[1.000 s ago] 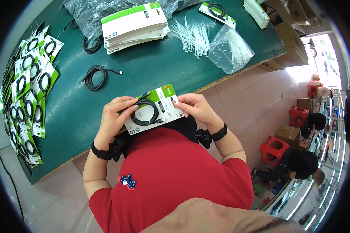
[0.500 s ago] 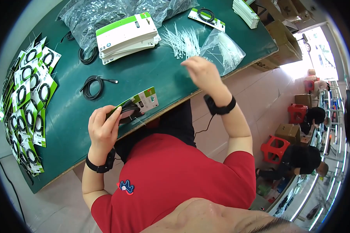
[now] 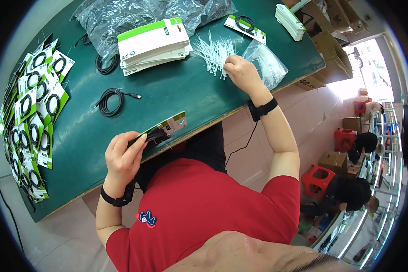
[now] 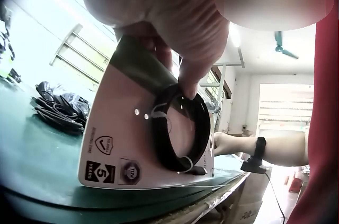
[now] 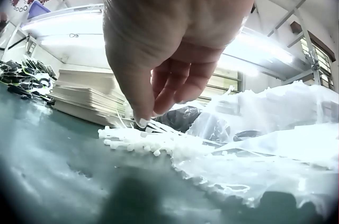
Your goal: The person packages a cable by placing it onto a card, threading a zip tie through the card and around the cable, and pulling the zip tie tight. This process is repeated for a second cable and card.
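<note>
My left hand point(image 3: 123, 156) grips a green-and-white packaging card point(image 3: 178, 120) at one end, tilted up near the table's front edge. A coiled black cable point(image 4: 163, 138) lies against the card's face, with my thumb on the coil in the left wrist view. Thin white ties loop round the coil, and one tail sticks out below. Over the pile of white cable ties point(image 3: 211, 51), my right hand point(image 3: 244, 75) has its fingers bent. In the right wrist view, thumb and fingertips pinch at the tie ends point(image 5: 140, 138).
A stack of blank cards point(image 3: 152, 38) stands behind, beside a large clear plastic bag point(image 3: 109, 22). One loose coiled cable point(image 3: 109, 103) lies mid-table. Finished-looking carded cables point(image 3: 34, 104) heap at the left. A small bag of ties point(image 3: 269, 68) lies near the right edge.
My right hand has left the card and moved up and right to the cable ties, its fingers now down among them. My left hand keeps the card, now tilted more on edge.
</note>
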Demonstrator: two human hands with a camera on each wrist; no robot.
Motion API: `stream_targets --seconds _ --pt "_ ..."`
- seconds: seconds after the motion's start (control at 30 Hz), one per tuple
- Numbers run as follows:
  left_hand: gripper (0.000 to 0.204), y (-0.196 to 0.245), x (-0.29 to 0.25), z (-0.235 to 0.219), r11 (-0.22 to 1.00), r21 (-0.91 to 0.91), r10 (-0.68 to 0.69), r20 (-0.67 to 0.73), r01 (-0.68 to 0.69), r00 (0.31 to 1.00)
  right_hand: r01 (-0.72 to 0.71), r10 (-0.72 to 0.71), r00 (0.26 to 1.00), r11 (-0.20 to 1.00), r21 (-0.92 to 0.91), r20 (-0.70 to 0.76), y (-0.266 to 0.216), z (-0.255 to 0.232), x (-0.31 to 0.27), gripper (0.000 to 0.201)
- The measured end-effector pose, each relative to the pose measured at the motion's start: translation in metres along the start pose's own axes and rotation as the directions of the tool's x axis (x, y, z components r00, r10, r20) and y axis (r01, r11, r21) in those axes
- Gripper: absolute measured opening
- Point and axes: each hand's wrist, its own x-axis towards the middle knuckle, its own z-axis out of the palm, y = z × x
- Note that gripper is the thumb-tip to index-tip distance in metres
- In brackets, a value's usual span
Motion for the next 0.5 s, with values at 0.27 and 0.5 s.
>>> stream_targets --seconds 0.27,0.5 --pt "0.025 0.005 -0.001 -0.004 0.998 -0.068 0.001 0.014 0.000 1.000 -0.013 0.063 0.980 0.966 0.260 -0.186 -0.006 -0.015 0.009 0.006" --pt "0.025 0.000 0.005 -0.002 0.994 -0.106 0.025 -0.005 -0.026 1.000 -0.089 0.325 0.923 0.703 0.705 -0.207 -0.044 -0.054 0.023 0.005"
